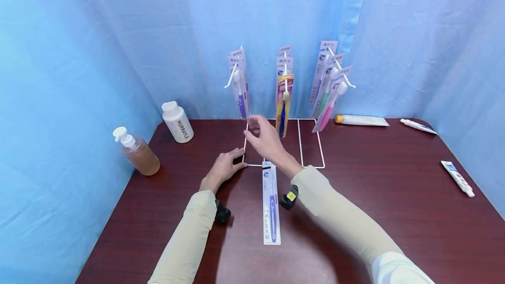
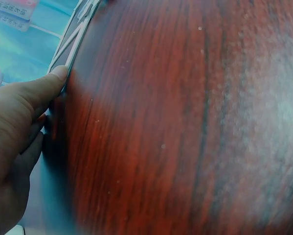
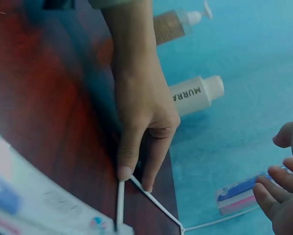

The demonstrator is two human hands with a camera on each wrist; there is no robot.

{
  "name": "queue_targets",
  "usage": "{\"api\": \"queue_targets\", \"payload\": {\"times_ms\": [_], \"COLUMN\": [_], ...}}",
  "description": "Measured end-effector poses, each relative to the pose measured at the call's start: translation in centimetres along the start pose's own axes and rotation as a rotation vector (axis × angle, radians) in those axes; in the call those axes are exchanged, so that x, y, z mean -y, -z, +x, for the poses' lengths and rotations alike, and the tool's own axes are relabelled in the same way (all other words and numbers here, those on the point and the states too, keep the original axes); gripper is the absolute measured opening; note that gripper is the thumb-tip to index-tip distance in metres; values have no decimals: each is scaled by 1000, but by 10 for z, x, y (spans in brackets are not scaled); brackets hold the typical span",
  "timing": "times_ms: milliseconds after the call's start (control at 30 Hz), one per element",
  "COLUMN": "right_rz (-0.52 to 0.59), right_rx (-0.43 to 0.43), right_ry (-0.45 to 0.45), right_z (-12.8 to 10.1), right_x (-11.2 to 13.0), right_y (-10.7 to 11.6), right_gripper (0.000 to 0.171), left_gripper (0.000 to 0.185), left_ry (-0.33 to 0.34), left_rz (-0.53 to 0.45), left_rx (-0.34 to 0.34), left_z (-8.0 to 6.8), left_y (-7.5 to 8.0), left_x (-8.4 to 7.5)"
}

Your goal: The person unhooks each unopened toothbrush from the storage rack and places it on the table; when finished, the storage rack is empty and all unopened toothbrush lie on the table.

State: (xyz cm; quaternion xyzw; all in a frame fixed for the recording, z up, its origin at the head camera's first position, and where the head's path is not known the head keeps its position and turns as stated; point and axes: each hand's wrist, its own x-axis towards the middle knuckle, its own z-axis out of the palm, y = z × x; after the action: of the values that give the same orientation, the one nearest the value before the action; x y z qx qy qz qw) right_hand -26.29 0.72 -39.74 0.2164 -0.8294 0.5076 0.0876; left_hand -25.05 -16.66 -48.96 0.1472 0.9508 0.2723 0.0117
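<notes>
A white wire rack (image 1: 300,148) stands at the back of the dark red table (image 1: 378,196), with packaged toothbrushes hanging on its left (image 1: 240,91), middle (image 1: 283,100) and right (image 1: 329,91) hooks. My left hand (image 1: 232,160) lies flat, its straight fingertips pressing the front left corner of the rack's base wire (image 3: 156,203); the thumb (image 2: 58,76) touches the wire too. My right hand (image 1: 254,131) hovers above that corner, fingers (image 3: 283,191) loosely curled and holding nothing. One packaged purple toothbrush (image 1: 271,203) lies flat on the table between my forearms.
A white bottle (image 1: 178,122) and an amber pump bottle (image 1: 138,152) stand at the back left. Toothpaste tubes lie behind the rack (image 1: 360,120), at the far right corner (image 1: 418,126) and by the right edge (image 1: 457,178). Blue curtains enclose the table.
</notes>
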Motion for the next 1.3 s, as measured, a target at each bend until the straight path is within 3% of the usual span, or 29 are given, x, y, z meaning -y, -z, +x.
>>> {"api": "queue_targets", "payload": {"times_ms": [333,667,933,1300], "right_rz": [7,77,41,-93], "right_rx": [-170,-285,-287,-213], "right_ry": [-113,-85,-12,93], "right_z": [50,91,74,32], "right_x": [5,2,3,34], "right_y": [-15,-19,-13,8], "right_gripper": [50,23,23,36], "left_gripper": [52,53,52,53], "left_ry": [-5,-16,-36,-32], "left_rz": [17,36,39,39], "left_rx": [7,-6,-22,-24], "left_z": [-2,-1,-1,-2], "left_y": [1,-2,-2,0], "left_x": [0,1,2,0]}}
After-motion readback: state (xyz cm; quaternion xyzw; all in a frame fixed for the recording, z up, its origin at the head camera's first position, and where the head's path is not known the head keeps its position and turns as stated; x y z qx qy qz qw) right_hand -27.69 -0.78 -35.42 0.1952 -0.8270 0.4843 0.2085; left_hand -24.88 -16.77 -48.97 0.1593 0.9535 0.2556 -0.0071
